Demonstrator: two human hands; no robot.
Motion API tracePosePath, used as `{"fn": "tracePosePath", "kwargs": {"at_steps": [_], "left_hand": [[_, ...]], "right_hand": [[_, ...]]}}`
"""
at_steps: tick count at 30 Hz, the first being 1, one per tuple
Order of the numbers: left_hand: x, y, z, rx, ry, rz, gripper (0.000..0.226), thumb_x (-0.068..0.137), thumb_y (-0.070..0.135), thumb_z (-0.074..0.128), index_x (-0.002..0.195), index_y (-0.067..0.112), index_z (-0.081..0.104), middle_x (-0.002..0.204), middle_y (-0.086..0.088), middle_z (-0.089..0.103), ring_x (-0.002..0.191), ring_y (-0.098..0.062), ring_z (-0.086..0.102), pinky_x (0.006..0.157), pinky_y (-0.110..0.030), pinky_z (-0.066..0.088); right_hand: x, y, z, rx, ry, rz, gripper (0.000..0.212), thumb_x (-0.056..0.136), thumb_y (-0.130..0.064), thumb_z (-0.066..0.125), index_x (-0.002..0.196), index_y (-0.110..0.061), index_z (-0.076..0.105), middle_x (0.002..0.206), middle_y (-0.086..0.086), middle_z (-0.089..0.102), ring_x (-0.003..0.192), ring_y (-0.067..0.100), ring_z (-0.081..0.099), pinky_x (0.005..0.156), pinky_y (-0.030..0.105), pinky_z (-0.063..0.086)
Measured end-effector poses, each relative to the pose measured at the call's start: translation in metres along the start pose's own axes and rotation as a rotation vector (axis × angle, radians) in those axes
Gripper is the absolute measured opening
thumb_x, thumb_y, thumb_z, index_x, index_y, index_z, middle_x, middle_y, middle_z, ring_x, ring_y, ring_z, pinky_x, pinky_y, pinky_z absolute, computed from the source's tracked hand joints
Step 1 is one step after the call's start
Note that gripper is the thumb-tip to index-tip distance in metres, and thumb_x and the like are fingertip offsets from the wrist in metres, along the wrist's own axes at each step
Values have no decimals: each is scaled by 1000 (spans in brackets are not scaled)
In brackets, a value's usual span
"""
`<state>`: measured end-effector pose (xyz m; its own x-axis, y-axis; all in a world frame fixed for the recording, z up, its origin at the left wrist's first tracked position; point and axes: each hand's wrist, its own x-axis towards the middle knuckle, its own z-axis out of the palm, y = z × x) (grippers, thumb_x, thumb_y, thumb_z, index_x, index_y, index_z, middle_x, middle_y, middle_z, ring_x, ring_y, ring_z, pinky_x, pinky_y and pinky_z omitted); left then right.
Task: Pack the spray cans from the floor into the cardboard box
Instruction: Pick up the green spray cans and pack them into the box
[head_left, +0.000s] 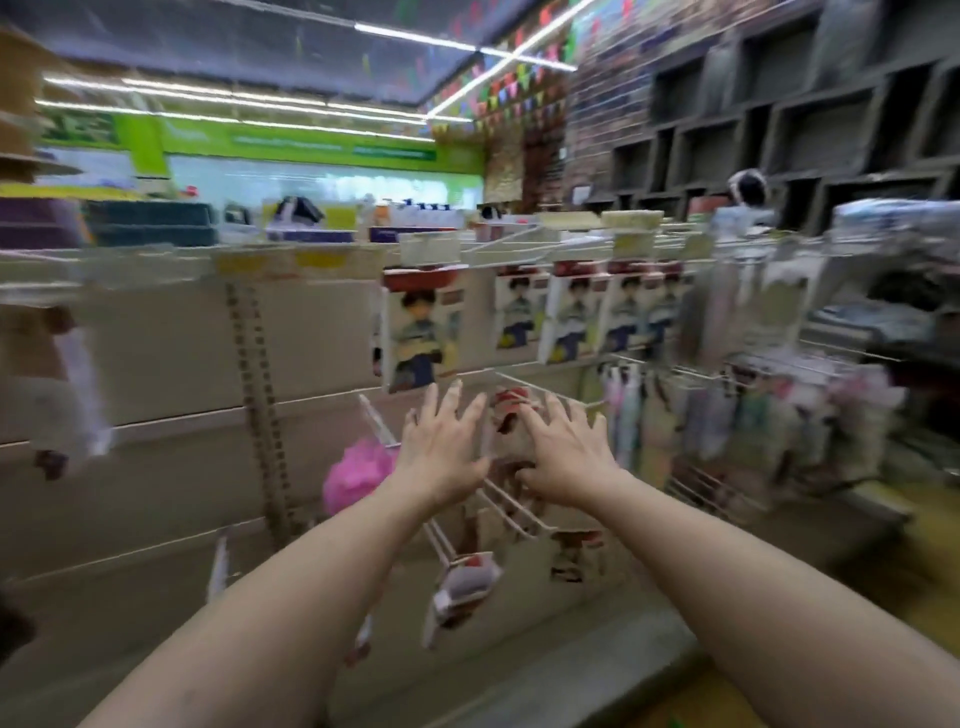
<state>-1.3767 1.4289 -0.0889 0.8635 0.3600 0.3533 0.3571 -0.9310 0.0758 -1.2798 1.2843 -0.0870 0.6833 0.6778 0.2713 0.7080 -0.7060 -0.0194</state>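
Pink and fluffy, a mesh sponge (358, 475) is hanging against a cream shelf panel (156, 364) in a shop aisle, and the whole head view is smearing with motion blur. I am stretching both bare forearms forward, to the right of the sponge. My left hand (441, 447) is hovering just right of the sponge and slightly above it, fingers straight and spread, holding nothing. My right hand (563, 452) is hovering further right of the sponge, beside the left one, fingers also splayed and empty. White wire pegs (511, 512) are sticking out between and below the two hands; I cannot tell whether my fingertips are touching them. Below and right of the sponge, a small red-and-white packet (465, 579) is dangling. Above the sponge, picture boxes (423, 332) with a printed figure are hanging in a row. Far right of the sponge, pale packets (727, 415) are crowding more hooks. High above the sponge, a green wall band (311, 145) is running under strip lights. I cannot tell where the spray cans and the cardboard box are lying.
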Motion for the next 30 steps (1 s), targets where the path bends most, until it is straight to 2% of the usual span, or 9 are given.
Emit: {"fn": "tracePosePath", "kwargs": {"at_steps": [3, 11, 19, 24, 30], "left_hand": [[35, 53, 25, -51, -31, 143, 86, 90, 57, 60, 161, 32, 17, 170, -6, 6, 156, -32, 0, 124, -53, 13], [118, 191, 101, -171, -110, 478, 84, 91, 59, 57, 160, 32, 17, 170, -6, 8, 156, -32, 2, 123, -55, 17], [153, 301, 172, -271, -220, 730, 85, 92, 59, 59, 160, 32, 16, 170, -3, 3, 156, -30, -3, 124, -57, 15], [155, 345, 215, -265, -319, 830, 84, 93, 59, 59, 160, 33, 15, 170, -5, 2, 156, -31, -3, 124, -55, 14], [163, 405, 266, -274, -393, 844, 85, 92, 58, 61, 160, 33, 17, 170, -4, 3, 156, -30, -3, 124, -56, 14]], "right_hand": [[-4, 61, 3, -18, -14, 131, 88, 88, -62, 59, 158, -29, 17, 167, 12, 10, 151, 38, 11, 118, 63, 13], [-33, 203, 21, -90, -94, 503, 84, 90, -48, 61, 159, -30, 16, 167, 11, 8, 152, 39, 9, 120, 63, 10], [-66, 287, 50, -127, -176, 861, 88, 89, -53, 65, 159, -30, 17, 167, 11, 9, 151, 39, 13, 119, 63, 15], [-82, 317, 81, -111, -217, 967, 87, 90, -54, 66, 158, -30, 19, 167, 11, 11, 150, 39, 15, 119, 63, 17], [-95, 379, 120, -80, -283, 1003, 86, 90, -54, 65, 159, -30, 18, 167, 11, 11, 151, 39, 15, 118, 62, 17]]}}
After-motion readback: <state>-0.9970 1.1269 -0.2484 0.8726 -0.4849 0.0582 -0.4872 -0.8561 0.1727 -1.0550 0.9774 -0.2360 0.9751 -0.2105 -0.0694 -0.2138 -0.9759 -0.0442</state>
